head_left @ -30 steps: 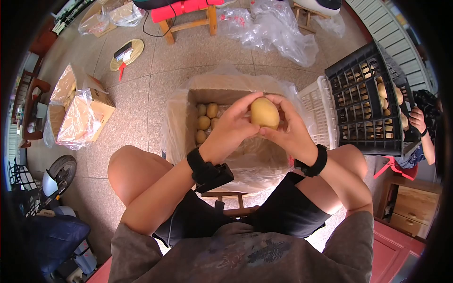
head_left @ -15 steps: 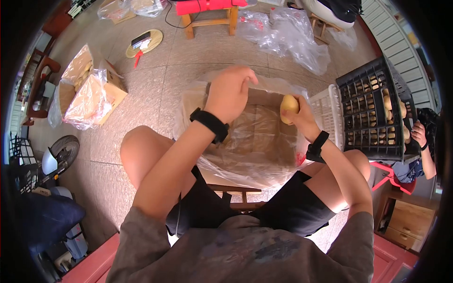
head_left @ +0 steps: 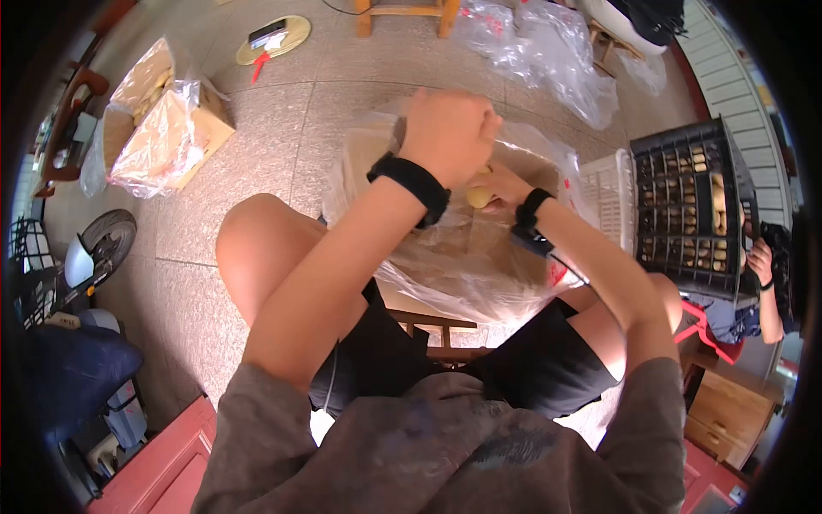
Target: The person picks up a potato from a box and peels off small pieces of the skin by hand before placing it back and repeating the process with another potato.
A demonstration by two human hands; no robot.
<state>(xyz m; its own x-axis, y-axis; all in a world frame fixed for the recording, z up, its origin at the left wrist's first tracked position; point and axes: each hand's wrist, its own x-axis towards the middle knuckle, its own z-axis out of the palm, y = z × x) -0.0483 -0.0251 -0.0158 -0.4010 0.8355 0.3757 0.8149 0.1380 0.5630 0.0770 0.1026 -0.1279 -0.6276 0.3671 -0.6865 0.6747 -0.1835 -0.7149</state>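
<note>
My right hand [head_left: 503, 187] is closed on a yellow oval piece of produce [head_left: 479, 198], holding it above the open cardboard box between my knees. Just up and left of it, my left hand [head_left: 449, 128] is curled into a fist with the wrist bent. The back of that hand faces me, so its fingertips and anything in them are hidden. Clear plastic lining [head_left: 445, 287] spills over the rim of the box, and brown cardboard [head_left: 467, 244] shows inside. A black band circles each of my wrists.
A black crate [head_left: 676, 206] of oval produce stands at the right beside a white plastic basket [head_left: 604, 193]; another person's hand [head_left: 759, 259] is behind it. A second plastic-lined box [head_left: 184, 141] sits at the left. Plastic sheets [head_left: 548, 51] and a round mat [head_left: 287, 38] lie ahead.
My right hand has moved left with the yellow produce, from the box's right side to close by my left hand. My left hand has shifted right and curled in. The view has tilted slightly.
</note>
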